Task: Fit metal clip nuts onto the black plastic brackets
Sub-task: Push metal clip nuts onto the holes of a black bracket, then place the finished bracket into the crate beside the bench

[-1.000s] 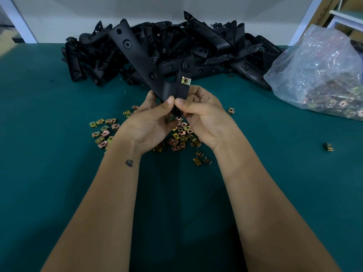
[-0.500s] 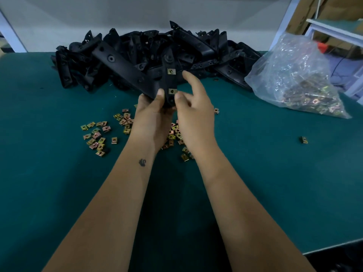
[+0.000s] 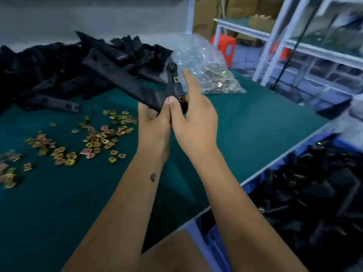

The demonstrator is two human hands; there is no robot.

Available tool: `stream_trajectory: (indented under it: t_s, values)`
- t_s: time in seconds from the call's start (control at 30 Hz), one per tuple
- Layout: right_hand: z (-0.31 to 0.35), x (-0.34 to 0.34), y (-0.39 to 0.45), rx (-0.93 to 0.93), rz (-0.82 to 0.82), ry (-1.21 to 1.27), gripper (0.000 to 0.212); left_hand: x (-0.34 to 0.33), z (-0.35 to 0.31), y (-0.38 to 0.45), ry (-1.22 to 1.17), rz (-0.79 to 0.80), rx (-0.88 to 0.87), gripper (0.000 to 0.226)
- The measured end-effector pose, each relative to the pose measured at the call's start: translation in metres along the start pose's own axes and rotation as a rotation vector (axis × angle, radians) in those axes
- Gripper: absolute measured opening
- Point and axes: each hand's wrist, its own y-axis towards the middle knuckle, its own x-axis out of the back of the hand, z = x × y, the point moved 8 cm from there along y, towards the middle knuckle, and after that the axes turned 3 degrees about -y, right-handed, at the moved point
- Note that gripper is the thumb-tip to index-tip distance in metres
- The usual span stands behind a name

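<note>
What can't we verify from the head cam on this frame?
- Lower clip nut on the held bracket: seating unclear, right hand and left hand crowd it.
- Blue bin contents: motion-blurred, cut by the right edge.
- Bracket pile: blurred, no count.
- Bag contents: glare, too small.

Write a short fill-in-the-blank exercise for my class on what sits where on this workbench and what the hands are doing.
1. The held bracket already carries ___ metal clips.
2. The left hand ___ the bracket's lower end.
3. The loose clips lie on the green table, on the person's ___ side.
4. The clear bag holds more ___.

Missing words: two; grips; left; clips
</note>
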Motion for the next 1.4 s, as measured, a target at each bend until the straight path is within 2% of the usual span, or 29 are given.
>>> stream_trajectory:
  t_s: [0.07,0.23,0.33,0.4,0.47,0.57,0.6,0.67,0.73,0.8,0.87,1.0,1.07,1.2,1.3,1.4]
  values:
    - [-0.03,0.035,-0.009,-0.106,-0.087,0.01,0.053,-0.039,0.016,-0.012,0.046,0.122,0.016,0.035]
    - [-0.113,0.127,-0.058,-0.419,-0.352,0.117,0.038,-0.135,0.077,-0.066,0.12,0.438,0.225,0.027]
    - [-0.161,0.182,-0.101,-0.567,-0.522,0.112,0.033,-0.178,0.112,-0.106,0.232,0.547,0.339,0.017]
    - [-0.187,0.217,-0.132,-0.642,-0.595,0.08,0.032,-0.199,0.128,-0.127,0.302,0.578,0.339,0.018]
    - [-0.21,0.248,-0.16,-0.696,-0.587,0.029,0.032,-0.215,0.14,-0.146,0.299,0.598,0.337,0.03]
    - [-0.24,0.283,-0.199,-0.749,-0.406,-0.003,0.033,-0.226,0.162,-0.177,0.34,0.694,0.404,0.056]
    - [-0.249,0.294,-0.215,-0.772,-0.343,0.008,0.033,-0.225,0.172,-0.189,0.368,0.738,0.442,0.053]
    - [-0.265,0.314,-0.252,-0.861,-0.268,0.058,0.031,-0.216,0.191,-0.211,0.427,0.808,0.527,0.033]
    - [-0.276,0.33,-0.288,-0.936,-0.224,0.1,0.02,-0.202,0.212,-0.231,0.502,0.906,0.62,0.019]
    - [-0.286,0.337,-0.313,-1.014,-0.185,0.085,0.016,-0.188,0.231,-0.254,0.546,1.021,0.734,0.014]
    - [-0.3,0.336,-0.328,-1.124,-0.151,0.026,0.021,-0.176,0.244,-0.27,0.596,1.096,0.793,0.016]
    - [-0.319,0.327,-0.333,-1.257,-0.148,-0.132,0.034,-0.168,0.256,-0.272,0.794,1.21,0.757,0.02]
    - [-0.322,0.322,-0.332,-1.282,-0.163,-0.232,0.032,-0.167,0.256,-0.269,0.894,1.281,0.719,0.018]
    - [-0.332,0.298,-0.336,-1.324,-0.025,-0.369,0.027,-0.163,0.253,-0.262,0.951,1.288,0.724,0.014]
    - [-0.334,0.287,-0.343,-1.383,-0.117,-0.356,0.03,-0.161,0.25,-0.254,0.909,1.249,0.702,0.016]
    - [-0.316,0.302,-0.335,-1.344,-0.44,-0.452,0.011,-0.167,0.24,-0.244,0.828,1.189,0.647,0.018]
